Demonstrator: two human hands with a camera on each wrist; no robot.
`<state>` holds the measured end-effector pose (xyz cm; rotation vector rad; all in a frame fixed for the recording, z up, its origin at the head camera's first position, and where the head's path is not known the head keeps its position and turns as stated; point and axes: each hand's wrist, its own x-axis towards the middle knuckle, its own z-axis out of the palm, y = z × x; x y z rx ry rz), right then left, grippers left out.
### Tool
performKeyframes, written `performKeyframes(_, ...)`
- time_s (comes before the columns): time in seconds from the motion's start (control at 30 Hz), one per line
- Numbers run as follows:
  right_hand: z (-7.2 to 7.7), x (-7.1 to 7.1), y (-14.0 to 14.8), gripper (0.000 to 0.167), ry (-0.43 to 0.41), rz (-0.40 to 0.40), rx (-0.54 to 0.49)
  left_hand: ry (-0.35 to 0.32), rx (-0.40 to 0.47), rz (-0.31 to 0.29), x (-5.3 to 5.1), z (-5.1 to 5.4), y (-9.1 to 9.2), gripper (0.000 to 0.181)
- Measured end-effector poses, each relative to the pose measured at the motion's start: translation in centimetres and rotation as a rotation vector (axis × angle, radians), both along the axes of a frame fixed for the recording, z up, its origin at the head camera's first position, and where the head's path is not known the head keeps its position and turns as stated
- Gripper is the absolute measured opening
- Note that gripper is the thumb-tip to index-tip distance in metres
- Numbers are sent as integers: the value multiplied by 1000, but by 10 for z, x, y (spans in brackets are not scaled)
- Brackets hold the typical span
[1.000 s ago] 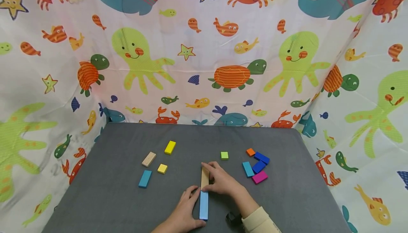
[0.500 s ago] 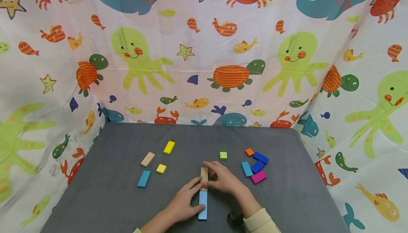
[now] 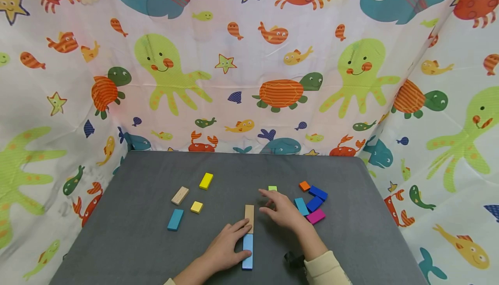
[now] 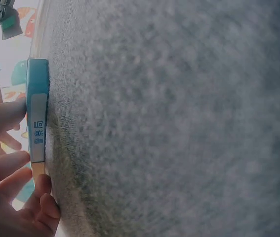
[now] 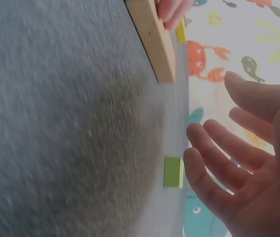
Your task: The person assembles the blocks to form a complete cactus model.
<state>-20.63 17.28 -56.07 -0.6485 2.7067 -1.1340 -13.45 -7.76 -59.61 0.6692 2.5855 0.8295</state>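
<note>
A light blue block [image 3: 247, 261] and a natural wood block [image 3: 249, 212] lie end to end in one straight line on the grey table. My left hand [image 3: 227, 247] rests on both, with its fingertips on the wood block and its thumb on the blue one. Printed characters show on the side of the light blue block in the left wrist view. To the right of the line, my right hand [image 3: 287, 210] hovers with fingers spread and holds nothing. It partly covers a small lime green block [image 3: 272, 188] in the head view.
At the left lie a yellow block [image 3: 206, 181], a smaller yellow block [image 3: 196, 207], a wood block [image 3: 180, 195] and a teal block [image 3: 175, 220]. A cluster at the right includes orange [image 3: 304, 186], blue [image 3: 318, 192] and magenta [image 3: 315, 216] blocks. A patterned curtain [image 3: 234, 72] stands behind.
My right hand has let go of the wood block and moved right and away. My left hand has shifted from the light blue block's ends to rest across both blocks.
</note>
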Motion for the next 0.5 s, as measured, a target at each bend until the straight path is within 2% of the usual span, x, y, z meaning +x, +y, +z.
performKeyframes(0.23,-3,-9,8,55,33,-84,-1,-6,-19,1,0,0,1,72)
performKeyframes(0.5,2,-20,16,55,3,-195,30,-15,-20,1,1,3,1,70)
